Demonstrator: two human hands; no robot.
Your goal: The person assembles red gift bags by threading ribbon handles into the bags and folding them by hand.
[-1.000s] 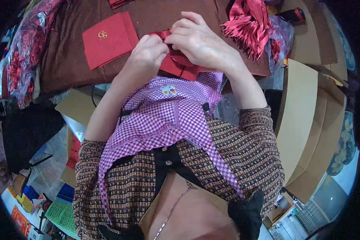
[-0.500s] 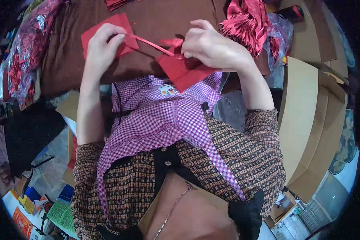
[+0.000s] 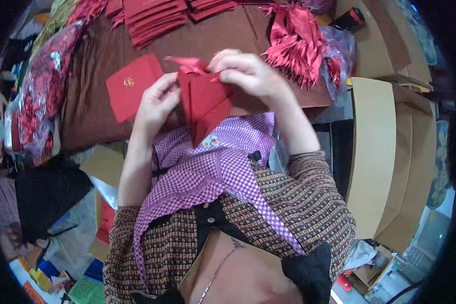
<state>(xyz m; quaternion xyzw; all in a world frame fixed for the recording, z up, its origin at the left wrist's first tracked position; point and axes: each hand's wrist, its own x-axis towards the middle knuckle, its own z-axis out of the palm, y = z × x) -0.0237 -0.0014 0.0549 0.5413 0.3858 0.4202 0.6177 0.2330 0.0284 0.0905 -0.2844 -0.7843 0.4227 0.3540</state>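
Note:
A folded red envelope (image 3: 207, 104) hangs tilted above my lap, its lower corner pointing down in front of the checked apron (image 3: 187, 172). My left hand (image 3: 157, 101) is closed, thumb and fingers pinching the envelope's left edge. At its upper right edge my right hand (image 3: 245, 73) is closed too, fingers bent around the edge and the ribbon. A shiny red ribbon (image 3: 190, 62) runs along the top of the envelope; part of it is hidden by my right fingers. Just left of my left hand, another flat red envelope (image 3: 137, 86) with a small gold emblem lies on the brown cloth.
Stacks of red envelopes (image 3: 154, 20) lie at the far side of the brown cloth (image 3: 86, 111). A bundle of red ribbons (image 3: 296, 45) sits at far right. Plastic-wrapped red goods (image 3: 40, 91) line the left edge. An open cardboard box (image 3: 372, 162) stands on my right.
Both hands have come closer together, the left moving right and down. It has let go of the stretched ribbon and now holds the envelope's edge. The envelope is raised on end; my view has shifted.

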